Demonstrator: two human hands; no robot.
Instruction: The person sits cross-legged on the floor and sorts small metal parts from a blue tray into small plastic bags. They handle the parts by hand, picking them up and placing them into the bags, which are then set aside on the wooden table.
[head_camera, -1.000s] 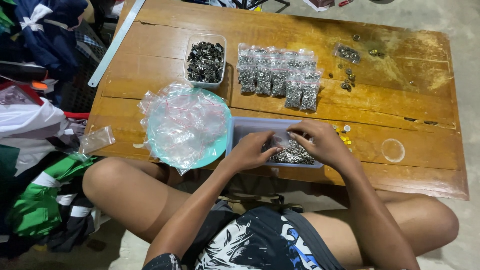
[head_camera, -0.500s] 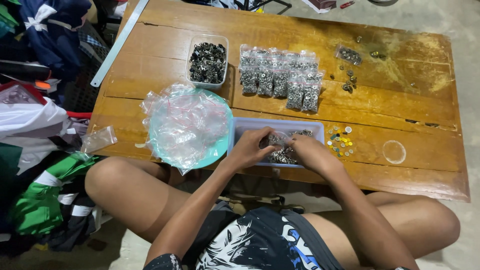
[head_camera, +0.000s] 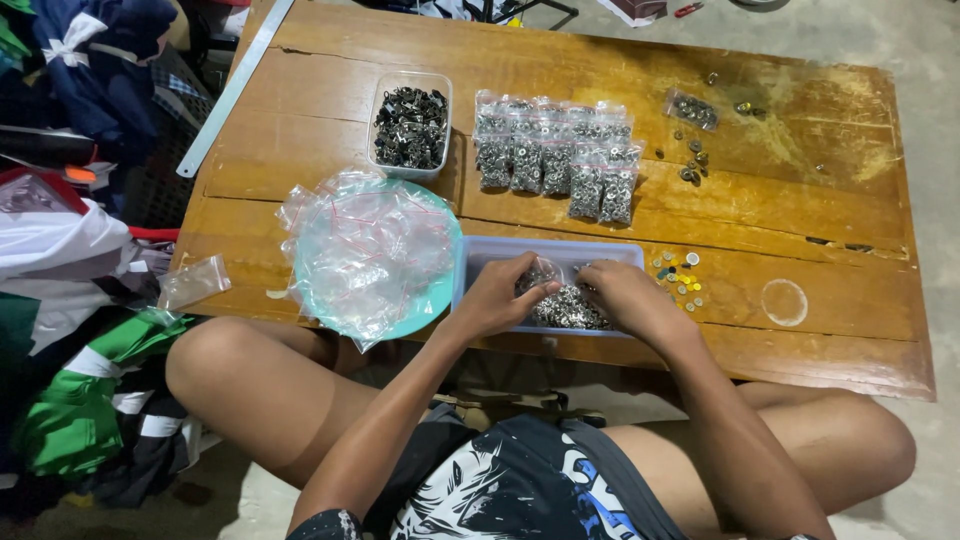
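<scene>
Both hands work in the shallow pale-blue plastic tray of small silver metal fasteners.
I judge bag-filling underway — left hand fingers pinch a small clear bag, right hand curled over the fasteners; its hold I cannot tell.

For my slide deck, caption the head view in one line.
Both hands, left and right, pick through metal bits in a tray beside empty bags on a table.

Bare arms and legs, dark shorts with white-and-blue print
</scene>
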